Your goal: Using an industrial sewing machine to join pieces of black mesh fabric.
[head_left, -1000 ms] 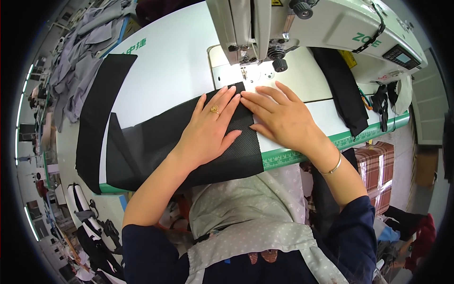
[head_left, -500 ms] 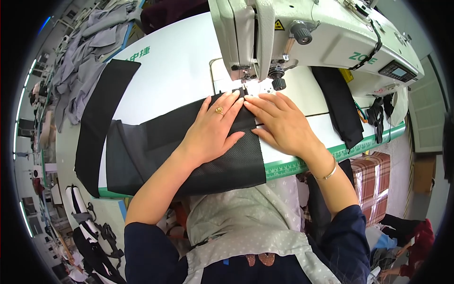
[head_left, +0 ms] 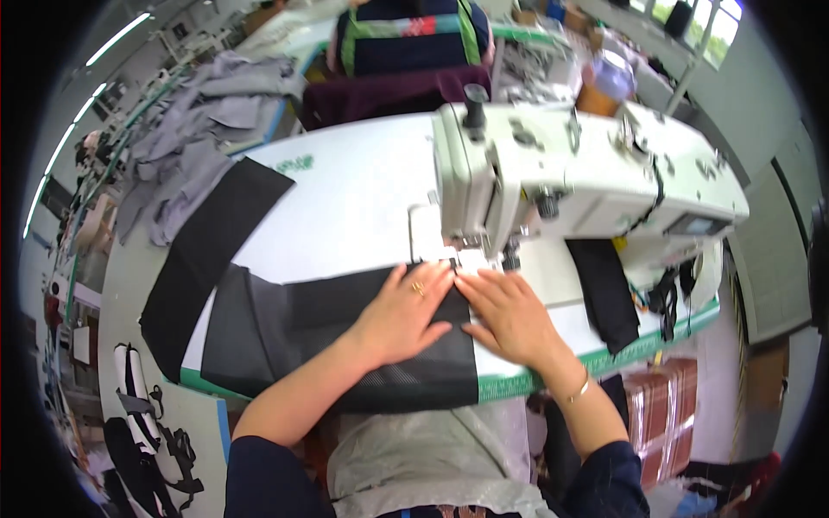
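Note:
Black fabric [head_left: 414, 371], partly mesh, lies on the white sewing table [head_left: 354, 198], its far edge under the needle area of a white sewing machine [head_left: 596, 173]. My left hand [head_left: 403, 315] rests flat on the cloth with fingers spread, a ring on one finger. Beside it, my right hand [head_left: 509, 315] lies open, fingertips at the fabric's right edge near the presser foot and palm over the tabletop. The fingertips of both hands almost meet just in front of the foot. Neither hand grips anything. The needle tip is too small to make out.
A long black fabric strip [head_left: 216, 250] lies at the left, and a folded black piece [head_left: 602, 293] sits under the machine arm. Grey cloth [head_left: 216, 104] is heaped at the far left. A plaid bundle [head_left: 663, 419] stands below the table's right side. Another person [head_left: 410, 39] sits beyond.
The view has tilted up, so table and machine appear lower and a person beyond is now visible. My hands keep nearly the same place on the fabric.

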The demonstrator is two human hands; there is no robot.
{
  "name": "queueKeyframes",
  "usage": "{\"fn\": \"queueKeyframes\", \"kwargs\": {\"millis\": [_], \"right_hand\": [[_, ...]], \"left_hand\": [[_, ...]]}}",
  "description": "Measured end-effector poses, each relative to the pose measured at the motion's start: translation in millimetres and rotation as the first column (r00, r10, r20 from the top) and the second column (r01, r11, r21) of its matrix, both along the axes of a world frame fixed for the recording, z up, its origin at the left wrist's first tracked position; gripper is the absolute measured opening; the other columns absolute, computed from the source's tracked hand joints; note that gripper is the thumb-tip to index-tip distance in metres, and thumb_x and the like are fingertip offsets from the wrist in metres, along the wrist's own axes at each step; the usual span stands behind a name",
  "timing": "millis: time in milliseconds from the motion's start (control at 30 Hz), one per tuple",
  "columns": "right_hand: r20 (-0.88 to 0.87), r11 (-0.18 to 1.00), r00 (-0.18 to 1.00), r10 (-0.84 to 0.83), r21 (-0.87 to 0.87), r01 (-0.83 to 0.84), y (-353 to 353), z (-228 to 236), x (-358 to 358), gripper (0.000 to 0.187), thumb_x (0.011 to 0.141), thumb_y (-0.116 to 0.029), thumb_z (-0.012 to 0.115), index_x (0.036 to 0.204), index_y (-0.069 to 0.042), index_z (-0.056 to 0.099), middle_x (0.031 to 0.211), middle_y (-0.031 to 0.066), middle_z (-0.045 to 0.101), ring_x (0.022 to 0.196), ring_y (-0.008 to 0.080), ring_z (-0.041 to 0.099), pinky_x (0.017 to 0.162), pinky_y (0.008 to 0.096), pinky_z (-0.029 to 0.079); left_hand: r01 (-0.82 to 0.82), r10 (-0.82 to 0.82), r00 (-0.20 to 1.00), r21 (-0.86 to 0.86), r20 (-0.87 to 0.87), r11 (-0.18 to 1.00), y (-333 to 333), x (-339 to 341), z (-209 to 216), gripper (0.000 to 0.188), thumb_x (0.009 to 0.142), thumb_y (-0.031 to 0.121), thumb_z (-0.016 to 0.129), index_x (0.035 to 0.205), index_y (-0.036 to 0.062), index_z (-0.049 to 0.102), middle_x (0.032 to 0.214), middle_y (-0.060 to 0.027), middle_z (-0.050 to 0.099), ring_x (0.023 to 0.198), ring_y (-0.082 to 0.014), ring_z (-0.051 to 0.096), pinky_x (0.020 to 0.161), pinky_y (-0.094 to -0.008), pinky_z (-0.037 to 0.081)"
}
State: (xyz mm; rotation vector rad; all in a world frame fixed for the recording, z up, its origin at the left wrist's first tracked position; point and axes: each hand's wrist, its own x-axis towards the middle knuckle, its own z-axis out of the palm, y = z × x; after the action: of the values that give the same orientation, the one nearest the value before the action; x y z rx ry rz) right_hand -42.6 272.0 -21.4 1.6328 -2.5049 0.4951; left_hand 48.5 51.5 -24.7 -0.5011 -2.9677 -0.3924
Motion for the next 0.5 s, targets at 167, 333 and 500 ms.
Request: {"fn": "queueKeyframes", "kwargs": {"millis": [167, 333, 500], "right_hand": [[0.018, 1.0, 1.0, -0.013, -0.026, 0.014, 4.7, 9.0, 7.7, 0.062, 0.09, -0.037, 0.066, 0.145, -0.011, 0.052, 0.146, 0.0049, 0.053, 0.134, 0.0274, 0.048, 0.115, 0.0469, 0.035], [0.041, 0.997, 0.999, 0.002, -0.081, 0.001, 3.9, 11.6, 2.5, 0.06, 0.085, -0.031, 0.07, 0.139, -0.009, 0.056, 0.138, 0.01, 0.054, 0.122, 0.0327, 0.05, 0.107, 0.0446, 0.041], [0.016, 0.962, 1.0, -0.008, -0.273, 0.012, 6.1, 5.4, 1.0, 0.04, 0.079, -0.015, 0.075, 0.117, -0.006, 0.065, 0.113, 0.011, 0.064, 0.1, 0.0318, 0.06, 0.087, 0.0422, 0.051]], "left_hand": [[0.009, -0.008, 0.999, 0.02, -0.047, 1.0, 3.0, 4.1, -1.7, 0.071, 0.093, 0.038, 0.065, 0.147, -0.0003, 0.04, 0.155, -0.0169, 0.038, 0.146, -0.0317, 0.034, 0.118, -0.0538, 0.029], [-0.003, 0.003, 0.997, 0.0, -0.083, 1.0, 2.6, -3.1, -6.5, 0.069, 0.096, 0.042, 0.06, 0.147, -0.0004, 0.04, 0.155, -0.0175, 0.037, 0.147, -0.0305, 0.033, 0.118, -0.0544, 0.029], [-0.025, 0.025, 0.998, 0.009, -0.064, 1.0, -4.7, -3.6, -6.3, 0.07, 0.095, 0.04, 0.063, 0.15, 0.0023, 0.038, 0.158, -0.0161, 0.035, 0.149, -0.03, 0.031, 0.118, -0.0557, 0.029]]}}
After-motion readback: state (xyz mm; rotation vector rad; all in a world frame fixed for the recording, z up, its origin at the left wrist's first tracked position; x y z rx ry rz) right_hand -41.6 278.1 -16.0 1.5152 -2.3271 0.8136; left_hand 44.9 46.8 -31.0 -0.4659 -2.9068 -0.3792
